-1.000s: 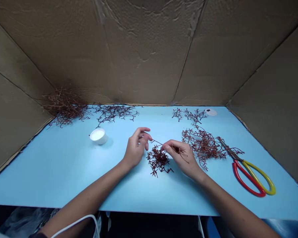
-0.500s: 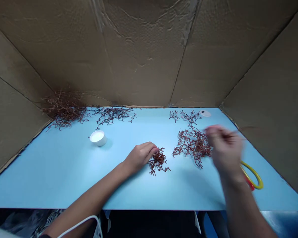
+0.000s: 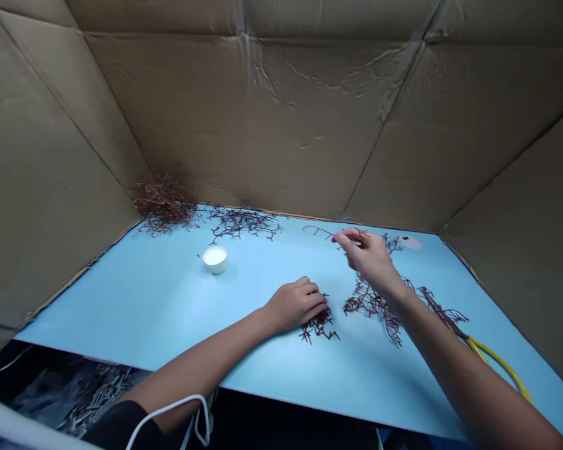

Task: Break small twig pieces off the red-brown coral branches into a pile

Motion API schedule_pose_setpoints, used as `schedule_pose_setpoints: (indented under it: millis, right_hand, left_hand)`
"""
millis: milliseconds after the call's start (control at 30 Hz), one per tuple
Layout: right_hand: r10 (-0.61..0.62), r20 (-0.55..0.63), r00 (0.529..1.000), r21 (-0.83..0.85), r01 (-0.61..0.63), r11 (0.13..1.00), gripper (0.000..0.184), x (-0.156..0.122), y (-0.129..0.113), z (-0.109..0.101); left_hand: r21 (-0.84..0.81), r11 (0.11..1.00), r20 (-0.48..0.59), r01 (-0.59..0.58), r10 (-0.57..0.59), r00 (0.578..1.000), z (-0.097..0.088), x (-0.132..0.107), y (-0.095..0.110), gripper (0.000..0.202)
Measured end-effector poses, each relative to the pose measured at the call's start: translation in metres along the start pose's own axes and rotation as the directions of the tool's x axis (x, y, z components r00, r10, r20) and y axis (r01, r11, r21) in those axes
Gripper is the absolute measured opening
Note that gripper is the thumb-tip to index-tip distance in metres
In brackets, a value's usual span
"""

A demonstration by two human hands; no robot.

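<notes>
Rests left hand [image 3: 294, 305] on small twig heap [image 3: 319, 326], mid-worktop [image 3: 169, 294], fingers [image 3: 315, 299] curled, grip not discernible | Pinches thin branched sprig [image 3: 318, 230] tight in right hand [image 3: 370, 257], above far worktop | Shows larger twig tangle [image 3: 373, 304] just beside heap, under right forearm

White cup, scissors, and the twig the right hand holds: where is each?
white cup [image 3: 214, 256], head view, its white top.
scissors [image 3: 497, 360], head view, yellow handle loop.
twig [image 3: 319, 230], head view, stem left of the right hand [image 3: 370, 257].
</notes>
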State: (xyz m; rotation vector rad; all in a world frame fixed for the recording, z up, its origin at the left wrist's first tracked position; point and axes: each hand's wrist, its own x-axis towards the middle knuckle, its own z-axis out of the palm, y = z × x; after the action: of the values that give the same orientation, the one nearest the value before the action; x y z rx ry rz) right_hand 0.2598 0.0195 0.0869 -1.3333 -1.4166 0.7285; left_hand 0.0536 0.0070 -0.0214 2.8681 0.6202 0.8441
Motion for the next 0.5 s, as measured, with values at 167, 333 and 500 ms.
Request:
schedule_pose_setpoints:
  millis: [167, 333, 500]
  right_hand:
    - [0.119, 0.410, 0.905, 0.110, -0.179, 0.978, 0.045, 0.066, -0.014, 0.081]
    - [0.151, 0.679, 0.718, -0.019, -0.189, 0.982, 0.039, 0.131, -0.077, 0.195]
    - [-0.025, 0.631, 0.775, 0.093, -0.044, 0.995, 0.026, 0.206, -0.191, 0.322]
  left_hand:
    - [-0.002, 1.000, 0.010, -0.021, 0.021, 1.000, 0.005, 0.002, 0.000, 0.036]
    - [0.006, 0.999, 0.014, 0.034, -0.034, 0.999, 0.005, 0.003, -0.003, 0.036]
    - [0.094, 0.991, 0.051, 0.090, -0.096, 0.994, -0.001, 0.008, 0.000, 0.025]
